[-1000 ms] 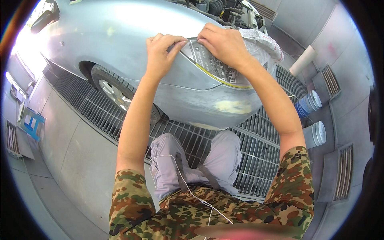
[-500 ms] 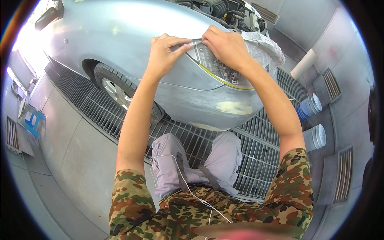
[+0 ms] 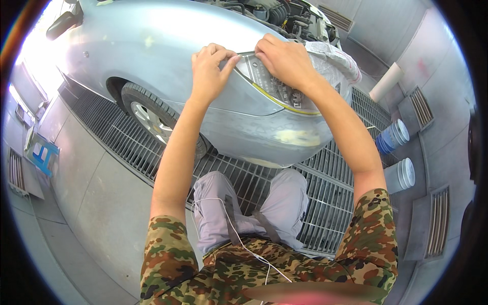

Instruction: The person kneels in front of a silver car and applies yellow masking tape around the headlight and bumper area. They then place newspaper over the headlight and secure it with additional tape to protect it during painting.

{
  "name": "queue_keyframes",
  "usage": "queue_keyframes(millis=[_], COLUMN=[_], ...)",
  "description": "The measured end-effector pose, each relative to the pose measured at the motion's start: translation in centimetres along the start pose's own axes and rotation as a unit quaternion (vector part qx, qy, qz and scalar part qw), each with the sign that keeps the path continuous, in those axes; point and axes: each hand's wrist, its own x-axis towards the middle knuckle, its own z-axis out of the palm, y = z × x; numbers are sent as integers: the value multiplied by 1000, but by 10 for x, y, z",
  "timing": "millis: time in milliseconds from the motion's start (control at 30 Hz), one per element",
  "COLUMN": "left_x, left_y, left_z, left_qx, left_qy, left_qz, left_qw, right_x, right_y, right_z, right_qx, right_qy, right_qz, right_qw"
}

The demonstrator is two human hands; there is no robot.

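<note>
A printed grey masking sheet (image 3: 264,77) covers the headlight area at the front corner of a silver-blue car (image 3: 173,61). Yellow masking tape (image 3: 269,96) runs along its lower edge. My left hand (image 3: 211,71) is at the sheet's upper left corner, with thumb and forefinger brought together in a pinch. My right hand (image 3: 288,62) bends over the sheet's upper edge, fingers closed on it. Between the two hands shows a short dark edge; what lies right under the fingertips is hidden.
Above my hands the engine bay (image 3: 284,18) is exposed. A wheel (image 3: 147,112) stands at the left over floor grating (image 3: 325,203). Two buckets (image 3: 399,133) and a pale roll (image 3: 386,81) are by the right wall. A blue step stool (image 3: 44,155) stands far left.
My left hand has shifted slightly, its fingertips drawing a little to the left along the sheet's corner. The right hand stays almost in place on the upper edge.
</note>
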Motion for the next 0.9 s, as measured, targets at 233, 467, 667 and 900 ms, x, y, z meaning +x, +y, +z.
queue_keyframes(millis=[233, 467, 667, 900], left_x=[-7, -14, -16, -47], left_y=[-3, 9, 7, 41], left_z=[16, 28, 35, 39], left_qx=[4, 64, 6, 82], left_qy=[72, 129, 153, 100], left_qz=[21, -32, -97, 83], left_qw=[997, 989, 983, 988], right_x=[5, 12, 18, 19], right_y=[-2, -6, -9, -9], right_z=[-4, -8, -13, -13], right_qx=[19, 12, 15, 14], right_qy=[-28, -48, -79, -55], right_qz=[41, 86, 118, 107], right_qw=[999, 995, 990, 993])
